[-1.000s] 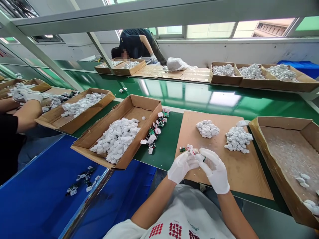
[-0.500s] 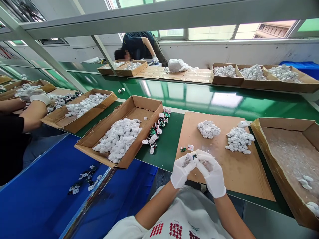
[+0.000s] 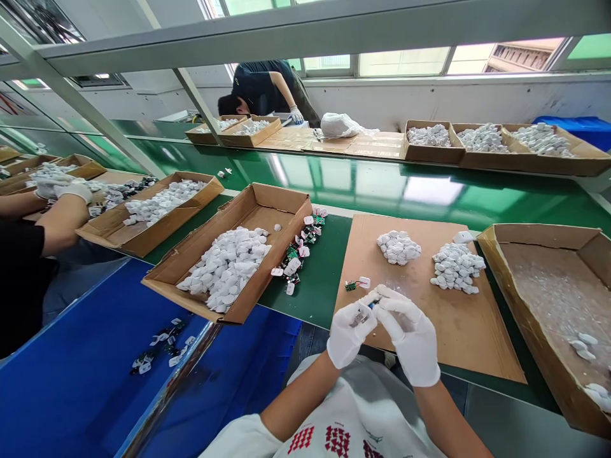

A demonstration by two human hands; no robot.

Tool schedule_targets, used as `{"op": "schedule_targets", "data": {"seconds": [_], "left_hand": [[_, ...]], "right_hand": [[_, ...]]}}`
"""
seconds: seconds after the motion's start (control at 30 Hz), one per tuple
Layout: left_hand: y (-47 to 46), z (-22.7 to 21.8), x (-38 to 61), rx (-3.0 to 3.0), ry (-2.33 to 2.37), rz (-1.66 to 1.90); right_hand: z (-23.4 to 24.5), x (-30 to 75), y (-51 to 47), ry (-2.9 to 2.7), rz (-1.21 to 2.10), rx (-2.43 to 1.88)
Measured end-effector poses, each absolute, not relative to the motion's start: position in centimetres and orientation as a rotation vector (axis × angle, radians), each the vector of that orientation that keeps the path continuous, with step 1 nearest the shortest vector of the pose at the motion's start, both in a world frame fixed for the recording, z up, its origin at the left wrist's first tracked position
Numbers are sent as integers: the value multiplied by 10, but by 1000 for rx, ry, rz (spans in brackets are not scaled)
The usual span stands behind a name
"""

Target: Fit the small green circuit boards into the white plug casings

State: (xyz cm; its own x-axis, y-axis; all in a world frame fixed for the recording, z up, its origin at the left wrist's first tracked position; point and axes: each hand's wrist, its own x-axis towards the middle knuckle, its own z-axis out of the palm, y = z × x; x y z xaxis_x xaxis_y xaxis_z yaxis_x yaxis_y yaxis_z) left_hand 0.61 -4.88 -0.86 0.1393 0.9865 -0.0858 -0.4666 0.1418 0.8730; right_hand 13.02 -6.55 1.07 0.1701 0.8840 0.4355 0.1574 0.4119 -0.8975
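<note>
Gloved in white, my left hand (image 3: 352, 327) and my right hand (image 3: 408, 334) meet over the near edge of a cardboard sheet (image 3: 477, 343). Their fingertips close together on a small circuit board (image 3: 373, 304), mostly hidden by the gloves; only a dark, bluish-green bit shows. Just beyond my left hand lies another green circuit board (image 3: 351, 285), wired to a white tab (image 3: 365, 282). Two heaps of small white plastic pieces sit farther back on the sheet, a smaller heap (image 3: 399, 247) and a larger heap (image 3: 457, 267).
Left of the sheet, a cardboard tray (image 3: 281, 198) holds many white pieces, with wired boards (image 3: 298, 251) piled along its side. At right, another tray (image 3: 544, 267) contains a few pieces. A green conveyor belt (image 3: 344, 184) runs behind. Co-workers' gloved hands (image 3: 71, 189) are at far left.
My right hand has shifted slightly right and down, its fingers still meeting those of my left hand. The heaps and trays stay in place.
</note>
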Motion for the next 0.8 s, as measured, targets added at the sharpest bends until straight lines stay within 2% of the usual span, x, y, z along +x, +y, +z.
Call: {"op": "schedule_targets", "data": {"seconds": [0.23, 0.53, 0.8], "left_hand": [[-42, -4, 4, 892, 764, 1122], [-30, 7, 3, 847, 691, 973], [-43, 0, 21, 598, 658, 1120]], "right_hand": [[14, 137, -65, -1643, 173, -1028], [17, 160, -62, -1665, 402, -1112], [8, 138, -54, -1705, 84, -1045]]}}
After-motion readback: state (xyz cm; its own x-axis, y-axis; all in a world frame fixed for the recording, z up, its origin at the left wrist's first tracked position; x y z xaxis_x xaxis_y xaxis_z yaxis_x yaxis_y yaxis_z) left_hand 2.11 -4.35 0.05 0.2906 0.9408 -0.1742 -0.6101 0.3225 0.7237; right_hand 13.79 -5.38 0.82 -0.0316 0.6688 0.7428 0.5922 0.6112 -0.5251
